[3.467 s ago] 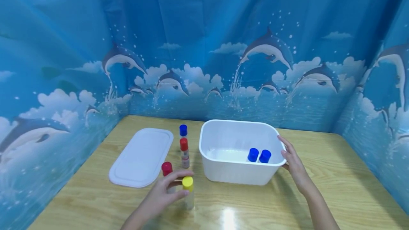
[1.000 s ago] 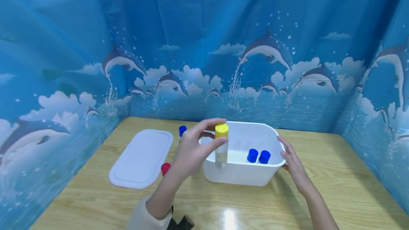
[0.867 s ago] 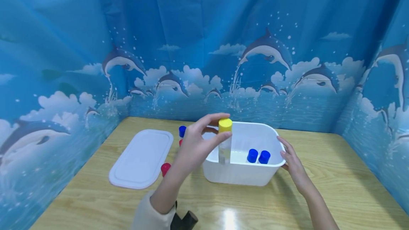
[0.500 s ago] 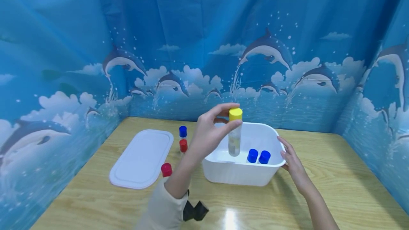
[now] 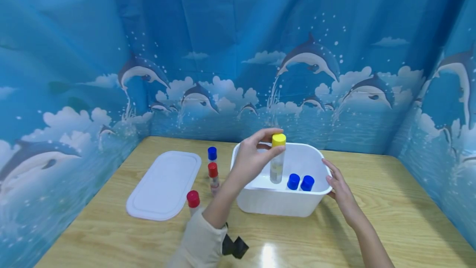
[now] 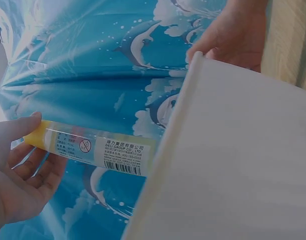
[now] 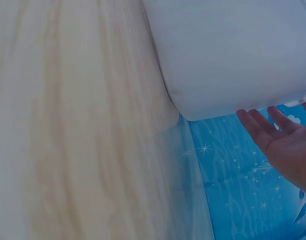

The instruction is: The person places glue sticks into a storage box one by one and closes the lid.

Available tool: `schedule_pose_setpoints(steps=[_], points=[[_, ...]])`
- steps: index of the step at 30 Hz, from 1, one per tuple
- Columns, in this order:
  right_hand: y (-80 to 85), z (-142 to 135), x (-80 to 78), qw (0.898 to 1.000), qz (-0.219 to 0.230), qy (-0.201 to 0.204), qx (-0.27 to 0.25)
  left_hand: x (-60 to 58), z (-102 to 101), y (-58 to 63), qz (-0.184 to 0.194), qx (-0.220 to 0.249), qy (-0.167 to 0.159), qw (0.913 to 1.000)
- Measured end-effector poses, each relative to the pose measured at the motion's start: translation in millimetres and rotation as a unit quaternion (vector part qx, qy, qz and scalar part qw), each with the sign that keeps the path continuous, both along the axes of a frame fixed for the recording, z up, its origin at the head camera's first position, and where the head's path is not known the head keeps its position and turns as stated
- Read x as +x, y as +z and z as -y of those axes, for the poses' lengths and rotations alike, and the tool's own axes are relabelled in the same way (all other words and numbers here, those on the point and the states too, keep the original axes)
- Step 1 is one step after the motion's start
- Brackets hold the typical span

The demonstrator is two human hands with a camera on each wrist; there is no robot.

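My left hand [image 5: 252, 160] pinches a clear glue bottle [image 5: 277, 169] near its yellow cap. The bottle is upright, its lower part inside the white plastic bin [image 5: 277, 204]; whether its base touches the floor is hidden. Its printed label faces the left wrist view, where the hand [image 6: 23, 185] has thumb and fingers at the cap. My right hand [image 5: 342, 189] holds the bin's right end by the rim, with fingers [image 7: 260, 127] against the outer wall in the right wrist view. Two blue caps [image 5: 293, 181] show inside the bin, right of the held bottle.
Left of the bin stand a blue-capped bottle [image 5: 212, 154], a red-capped one [image 5: 213, 177] and another red-capped one [image 5: 193, 199], partly behind my left sleeve [image 5: 204, 239]. A flat white lid [image 5: 165, 185] lies farther left. A dolphin-print curtain [image 5: 238, 53] surrounds the wooden table [image 5: 290, 239].
My left hand has lifted the yellow-capped glue bottle from the table, carried it right over the rim and lowered it into the bin. The right hand stays at the bin's end.
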State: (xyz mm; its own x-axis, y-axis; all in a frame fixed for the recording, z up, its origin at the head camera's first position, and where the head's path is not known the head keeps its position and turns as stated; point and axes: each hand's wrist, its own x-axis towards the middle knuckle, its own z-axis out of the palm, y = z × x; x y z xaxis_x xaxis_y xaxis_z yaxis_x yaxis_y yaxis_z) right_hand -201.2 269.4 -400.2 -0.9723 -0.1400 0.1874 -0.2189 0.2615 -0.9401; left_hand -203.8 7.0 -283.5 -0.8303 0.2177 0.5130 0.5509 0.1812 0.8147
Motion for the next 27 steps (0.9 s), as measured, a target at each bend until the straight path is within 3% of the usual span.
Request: schedule_pose_setpoints(steps=[15,27], points=[[-1.1,0,-0.4,1.0,0.003,-0.002,-0.006,-15.6,-4,-30.1,0.052,-0.04,-0.004,0.9978],[-0.3,0,-0.9,1.0,0.003,-0.004,-0.003,-26.5,-6,-48.6,0.11,-0.085,-0.015,0.9902]])
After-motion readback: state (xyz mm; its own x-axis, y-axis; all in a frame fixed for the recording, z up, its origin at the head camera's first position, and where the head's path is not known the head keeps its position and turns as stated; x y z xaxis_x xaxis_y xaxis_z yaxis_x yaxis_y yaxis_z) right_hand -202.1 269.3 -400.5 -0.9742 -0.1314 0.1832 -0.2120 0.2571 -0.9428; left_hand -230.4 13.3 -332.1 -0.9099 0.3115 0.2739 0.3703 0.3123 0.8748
